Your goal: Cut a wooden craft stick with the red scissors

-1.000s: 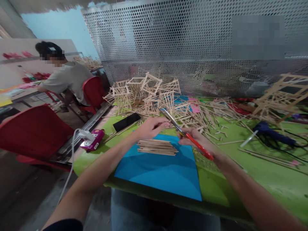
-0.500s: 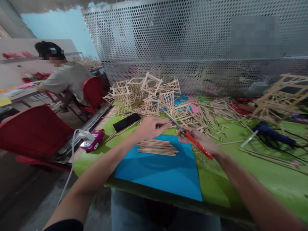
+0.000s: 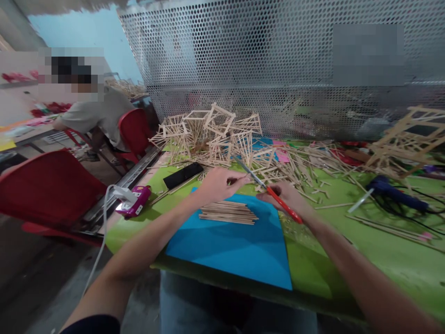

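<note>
The scissors [image 3: 267, 189] sit in my right hand [image 3: 285, 198], red handle gripped in my closed fingers and running back along my wrist, the steel blades pointing up and left over the far edge of the blue sheet [image 3: 232, 246]. Whether the blades are parted or shut I cannot make out; they read as one thin grey line. My left hand [image 3: 218, 183] is pinched narrow, thumb and fingers meeting just beside the blade tips, and something thin may be held there, but it is too small and blurred to tell. Below my hands a neat stack of sticks [image 3: 227, 212] lies on the blue sheet, apart from both hands. Beyond them a heap of stick frames [image 3: 208, 134] crowds the green table [image 3: 382, 260] against the perforated metal screen [image 3: 243, 60], with loose sticks spread to the right. A black phone [image 3: 183, 175] lies left of my left hand, and a pink plug block [image 3: 134, 202] sits near the table's left edge. A blue glue gun [image 3: 396, 195] lies well to the right, its cord partly blurred. The near half of the blue sheet is bare. At far left a person in a grey shirt [image 3: 93, 116] sits on a red chair [image 3: 134, 132], cut off by the table beyond.
</note>
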The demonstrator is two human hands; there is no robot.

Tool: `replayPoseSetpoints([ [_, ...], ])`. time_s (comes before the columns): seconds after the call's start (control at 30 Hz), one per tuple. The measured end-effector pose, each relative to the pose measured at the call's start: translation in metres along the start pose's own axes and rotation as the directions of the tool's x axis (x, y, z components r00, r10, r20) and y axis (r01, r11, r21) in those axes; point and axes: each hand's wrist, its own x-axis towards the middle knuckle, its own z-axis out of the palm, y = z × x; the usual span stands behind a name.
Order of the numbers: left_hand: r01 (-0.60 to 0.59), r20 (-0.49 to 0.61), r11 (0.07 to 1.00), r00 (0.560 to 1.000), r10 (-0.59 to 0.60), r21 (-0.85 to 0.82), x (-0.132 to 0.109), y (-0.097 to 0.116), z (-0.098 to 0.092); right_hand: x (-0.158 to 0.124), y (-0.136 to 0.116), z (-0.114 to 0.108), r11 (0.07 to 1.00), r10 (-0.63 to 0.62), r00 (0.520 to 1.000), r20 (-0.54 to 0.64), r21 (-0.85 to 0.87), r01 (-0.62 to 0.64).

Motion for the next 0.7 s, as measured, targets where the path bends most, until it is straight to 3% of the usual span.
replayPoseSetpoints([
  [0.17,-0.025,0.045,0.991,0.999,0.02,0.129,0.006,-0.023,-0.008,0.002,0.003,-0.012,0.998,0.041,0.982,-0.183,0.055,-0.031],
  [0.27,-0.063,0.151,0.986,0.988,0.039,0.153,0.01,-0.04,-0.003,0.002,0.012,-0.026,0.999,0.019,0.959,-0.284,0.043,-0.007],
  [0.37,-0.064,0.294,0.991,0.955,0.026,0.12,0.011,-0.05,0.008,0.005,0.026,-0.047,0.993,-0.048,0.908,-0.417,-0.116,-0.001],
  [0.5,-0.024,0.505,0.998,0.863,-0.004,0.05,0.008,-0.053,0.012,0.009,0.05,-0.078,0.899,-0.076,0.794,-0.603,-0.386,-0.206],
  [0.6,0.025,0.582,0.998,0.812,-0.049,0.05,0.007,-0.054,0.008,0.01,0.068,-0.101,0.807,0.067,0.744,-0.665,-0.402,-0.432],
  [0.7,0.043,0.615,0.999,0.787,-0.043,0.015,0.006,-0.055,0.005,0.009,0.085,-0.122,0.695,0.241,0.681,-0.692,-0.367,-0.619],
])
